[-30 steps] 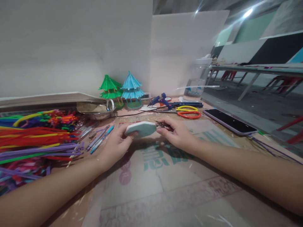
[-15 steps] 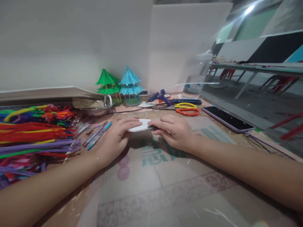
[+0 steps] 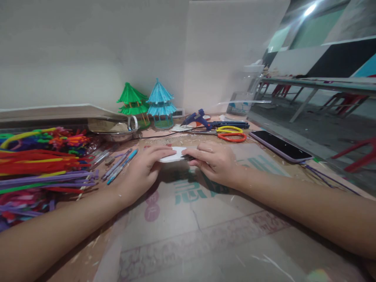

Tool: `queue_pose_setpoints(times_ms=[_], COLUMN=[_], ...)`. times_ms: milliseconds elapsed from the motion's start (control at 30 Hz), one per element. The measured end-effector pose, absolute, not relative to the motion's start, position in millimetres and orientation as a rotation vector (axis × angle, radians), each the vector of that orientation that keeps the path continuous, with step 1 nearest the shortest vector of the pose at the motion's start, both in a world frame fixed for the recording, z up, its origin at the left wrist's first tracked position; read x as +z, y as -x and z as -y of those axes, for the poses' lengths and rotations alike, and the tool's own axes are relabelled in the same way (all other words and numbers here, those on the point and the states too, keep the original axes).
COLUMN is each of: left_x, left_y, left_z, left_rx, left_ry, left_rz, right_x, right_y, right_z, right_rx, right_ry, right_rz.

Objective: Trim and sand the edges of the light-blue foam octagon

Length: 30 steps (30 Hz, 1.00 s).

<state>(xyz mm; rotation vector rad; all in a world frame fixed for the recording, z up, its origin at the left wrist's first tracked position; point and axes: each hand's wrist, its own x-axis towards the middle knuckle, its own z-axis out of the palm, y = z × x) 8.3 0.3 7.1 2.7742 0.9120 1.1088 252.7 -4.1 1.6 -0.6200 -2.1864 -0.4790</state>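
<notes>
Above the plastic-covered work surface point(image 3: 182, 235), a small flat white piece point(image 3: 175, 155) with a thin edge is held between my two hands. My left hand point(image 3: 145, 166) is closed on its left end, fingers on top and the thumb underneath. At its right end, my right hand point(image 3: 214, 158) is closed in a pinch, the index fingertip on the white surface. A small dark thing point(image 3: 187, 158) shows at those right fingertips; its kind is hard to make out.
Bundles of coloured pipe cleaners point(image 3: 38, 160) and pens point(image 3: 122, 166) lie left. Behind stand a green pagoda model point(image 3: 132, 102), a blue pagoda model point(image 3: 160, 102) and a metal bowl point(image 3: 117, 133). A glue gun point(image 3: 197, 118), scissors point(image 3: 231, 133) and a phone point(image 3: 280, 145) lie back right.
The view has shifted slightly. Both hands keep nearly the same hold on the white piece, which has barely moved.
</notes>
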Motion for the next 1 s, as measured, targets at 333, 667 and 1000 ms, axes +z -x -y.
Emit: queue_pose_setpoints(times_ms=[333, 667, 1000], left_x=[7.2, 6.4, 6.5], left_y=[-10.4, -9.0, -9.8], left_z=[-0.1, -1.3, -1.9], left_rx=[1.138, 1.116, 1.114], left_ry=[-2.76, -2.771, -2.752], left_rz=[-0.919, -0.923, -0.957], right_x=[1.3, 1.2, 2.9], right_y=[-251.9, -252.6, -252.7], right_z=[3.8, 4.1, 4.9], right_rx=[-0.495, -0.525, -0.552], right_ry=[0.64, 0.69, 0.692], right_rz=[2.171, 2.187, 2.202])
